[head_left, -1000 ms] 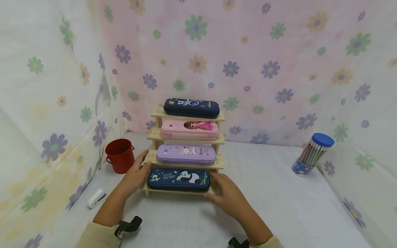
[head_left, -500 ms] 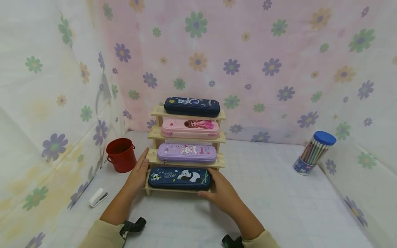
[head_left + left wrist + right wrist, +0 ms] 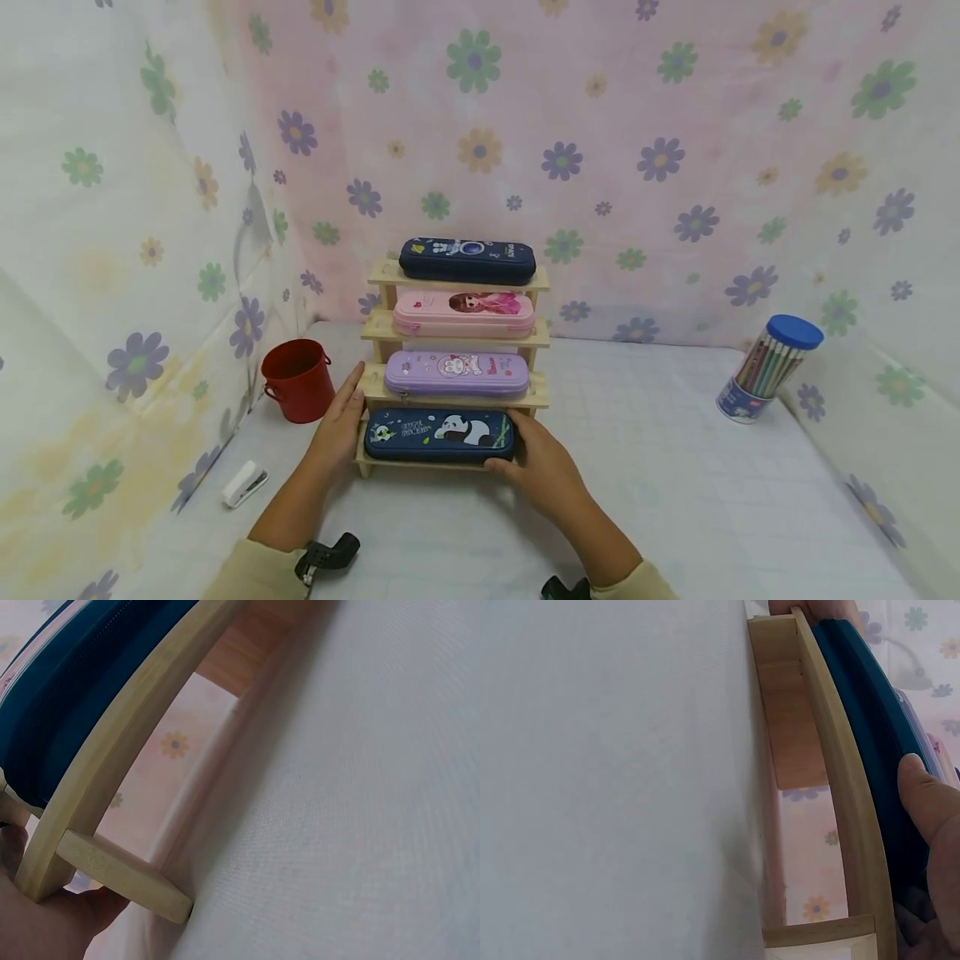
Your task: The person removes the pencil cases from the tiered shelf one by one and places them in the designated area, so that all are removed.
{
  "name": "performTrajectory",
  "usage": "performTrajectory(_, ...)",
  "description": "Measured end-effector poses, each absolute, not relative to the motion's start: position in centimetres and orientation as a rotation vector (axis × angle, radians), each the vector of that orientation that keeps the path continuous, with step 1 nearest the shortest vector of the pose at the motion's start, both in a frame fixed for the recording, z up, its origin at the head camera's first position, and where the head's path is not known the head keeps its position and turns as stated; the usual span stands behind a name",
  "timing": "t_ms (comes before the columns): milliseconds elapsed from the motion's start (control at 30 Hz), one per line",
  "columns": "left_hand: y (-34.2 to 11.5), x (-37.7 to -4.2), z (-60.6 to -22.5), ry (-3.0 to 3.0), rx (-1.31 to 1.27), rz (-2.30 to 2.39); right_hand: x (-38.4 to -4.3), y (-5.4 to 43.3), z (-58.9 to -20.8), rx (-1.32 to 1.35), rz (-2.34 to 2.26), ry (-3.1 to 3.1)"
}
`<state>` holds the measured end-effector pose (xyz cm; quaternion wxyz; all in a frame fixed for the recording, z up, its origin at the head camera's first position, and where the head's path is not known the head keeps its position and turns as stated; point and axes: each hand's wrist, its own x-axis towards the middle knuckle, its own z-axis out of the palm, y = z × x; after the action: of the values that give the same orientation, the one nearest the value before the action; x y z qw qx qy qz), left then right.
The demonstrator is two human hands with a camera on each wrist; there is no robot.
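Observation:
A stepped wooden rack [image 3: 538,390] bears several pencil cases, one per shelf. On its lowest shelf lies a dark blue panda pencil case [image 3: 440,435]; my right hand [image 3: 546,468] grips its right end, thumb on the front. The right wrist view shows that thumb [image 3: 922,791] pressed against the case. Against the rack's left side rests my left hand [image 3: 337,429], its fingers extended along the lower shelves. Above the panda case come a lilac case [image 3: 457,374], a pink case [image 3: 463,315] and a navy space case [image 3: 467,262].
A red bucket [image 3: 298,383] stands left of the rack, with a white stapler [image 3: 245,485] nearer the front. To the far right is a tub of pencils [image 3: 765,371] with a blue lid. Flower-printed cloth [image 3: 480,100] hangs behind and at both sides.
My right hand has shifted left, its thumb now on the panda pencil case's front. My left hand has moved in against the rack's side. The head view has shifted slightly.

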<state>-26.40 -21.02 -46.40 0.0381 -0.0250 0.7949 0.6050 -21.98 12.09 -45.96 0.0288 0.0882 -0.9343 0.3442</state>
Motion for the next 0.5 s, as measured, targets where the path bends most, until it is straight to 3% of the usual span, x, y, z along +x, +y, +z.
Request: performTrajectory(500, -21.01, -26.35, -46.73, 2.381, -0.094, 1.904, -21.94, 12.52, -46.17, 0.248, 1.147, -2.854)
